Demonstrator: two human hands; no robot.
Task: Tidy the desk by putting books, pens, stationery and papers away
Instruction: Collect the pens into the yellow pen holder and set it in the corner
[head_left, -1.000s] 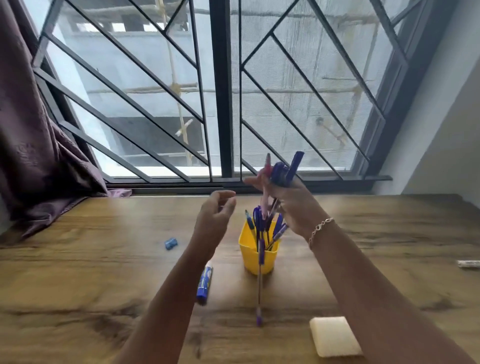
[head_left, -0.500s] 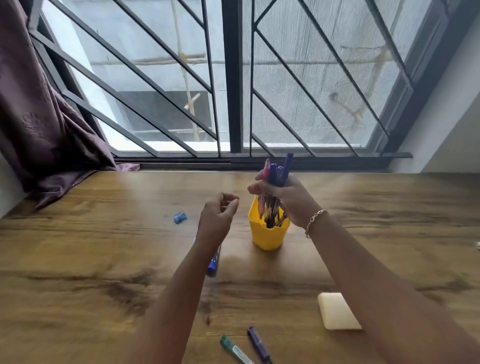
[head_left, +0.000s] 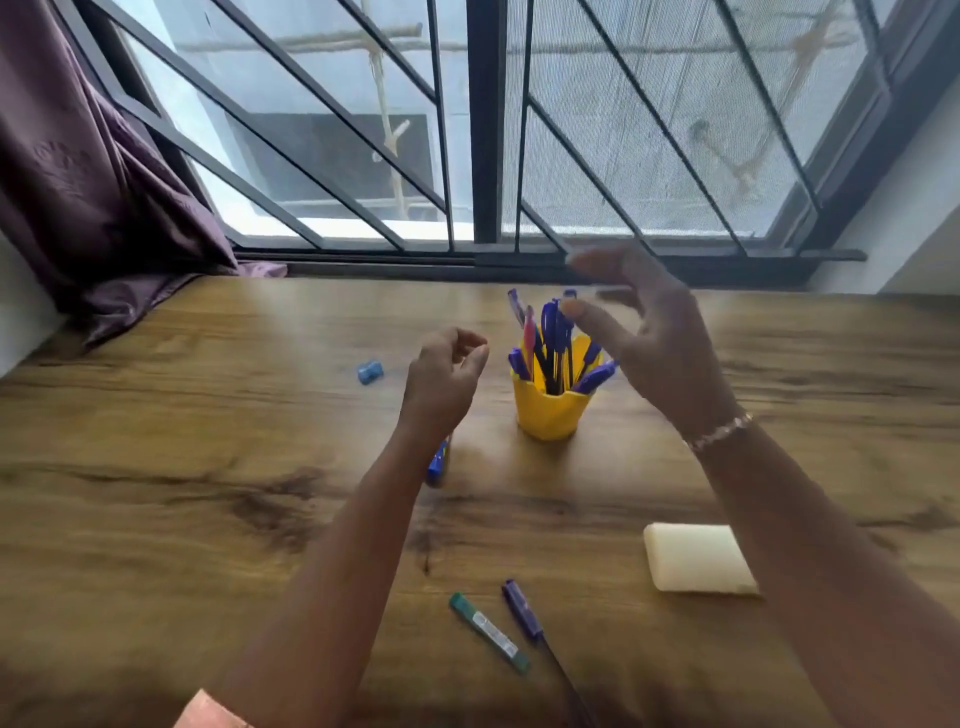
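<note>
Head view: shows right hand (head_left: 654, 338) spread wide, blurred, empty, over purple pens (head_left: 551, 338) upright in fluted yellow plastic cup (head_left: 550, 413) mid-desk; left hand (head_left: 445, 375) loosely curled, empty, beside cup; green marker (head_left: 488, 632), pale rectangular pad (head_left: 696, 558) on wood-grain desk (head_left: 156, 467).

No legible text; label on green marker (head_left: 488, 633) too blurred to read.

Left hand (head_left: 441, 379) and right hand (head_left: 660, 353) hover empty flanking the yellow cup (head_left: 548, 413) — pens (head_left: 551, 338) standing inside.
</note>
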